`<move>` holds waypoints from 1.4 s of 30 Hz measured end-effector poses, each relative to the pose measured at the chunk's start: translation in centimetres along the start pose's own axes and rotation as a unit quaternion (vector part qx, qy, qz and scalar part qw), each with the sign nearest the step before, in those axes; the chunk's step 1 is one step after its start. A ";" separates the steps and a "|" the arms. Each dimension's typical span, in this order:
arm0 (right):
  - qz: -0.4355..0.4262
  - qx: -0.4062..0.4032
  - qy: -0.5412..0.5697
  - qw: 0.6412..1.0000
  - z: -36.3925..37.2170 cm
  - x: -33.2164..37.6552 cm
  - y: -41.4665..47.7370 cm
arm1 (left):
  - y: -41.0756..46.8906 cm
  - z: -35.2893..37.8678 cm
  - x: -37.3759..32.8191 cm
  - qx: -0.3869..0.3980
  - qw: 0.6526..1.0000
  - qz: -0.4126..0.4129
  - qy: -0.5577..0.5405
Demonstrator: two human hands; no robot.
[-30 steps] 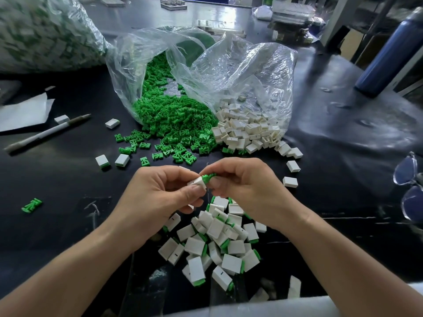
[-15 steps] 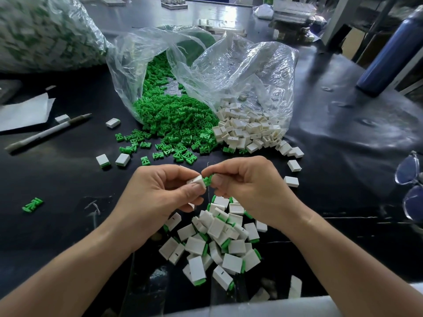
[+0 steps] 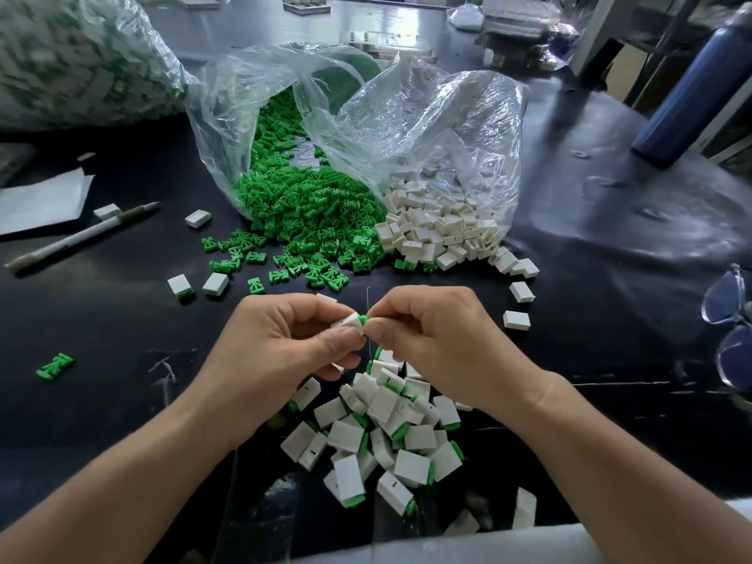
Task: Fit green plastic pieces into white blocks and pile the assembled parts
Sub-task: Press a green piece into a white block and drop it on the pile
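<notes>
Since a second ago the green piece (image 3: 363, 319) has slid further in, only its tip pokes out of the white block (image 3: 348, 322) now. I've got my left hand (image 3: 280, 352) gripping the block and my right hand (image 3: 443, 343) pinching the green end, both just above the pile of assembled parts (image 3: 386, 437). My tip: push straight along the slot, no twisting, till it's flush.

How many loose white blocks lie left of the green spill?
4 white blocks: one beside the pen, one near the bag of green pieces, two side by side beyond the left hand.
</notes>
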State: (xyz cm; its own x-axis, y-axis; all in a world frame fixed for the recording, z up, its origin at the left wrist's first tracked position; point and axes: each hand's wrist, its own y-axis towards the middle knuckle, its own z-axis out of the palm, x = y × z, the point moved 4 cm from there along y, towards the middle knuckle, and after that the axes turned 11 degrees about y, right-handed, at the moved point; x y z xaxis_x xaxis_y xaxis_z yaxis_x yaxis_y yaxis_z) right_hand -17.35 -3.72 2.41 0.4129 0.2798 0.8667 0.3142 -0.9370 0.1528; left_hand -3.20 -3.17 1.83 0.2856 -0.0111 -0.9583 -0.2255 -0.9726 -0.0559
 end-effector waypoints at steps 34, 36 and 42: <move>-0.106 0.118 -0.210 0.965 1.4 1.8 -0.7 | -1.1 -0.1 0.0 -0.009 0.970 0.118 0.211; -0.116 0.110 -0.194 0.968 1.3 2.0 -0.7 | -1.0 -0.1 -0.2 0.007 0.982 0.110 0.152; -0.103 0.019 -0.047 0.993 0.9 1.4 -0.5 | -0.6 -0.4 -0.6 0.009 0.998 0.063 -0.016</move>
State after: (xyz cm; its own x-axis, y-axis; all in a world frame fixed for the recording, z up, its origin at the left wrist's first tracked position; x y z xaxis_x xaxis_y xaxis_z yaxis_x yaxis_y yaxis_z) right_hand -16.18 -2.63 3.15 0.4144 0.4856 0.7697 0.4317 -0.8495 0.3034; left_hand -2.84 -2.65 2.51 0.2241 -0.1258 -0.9664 -0.2754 -0.9594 0.0610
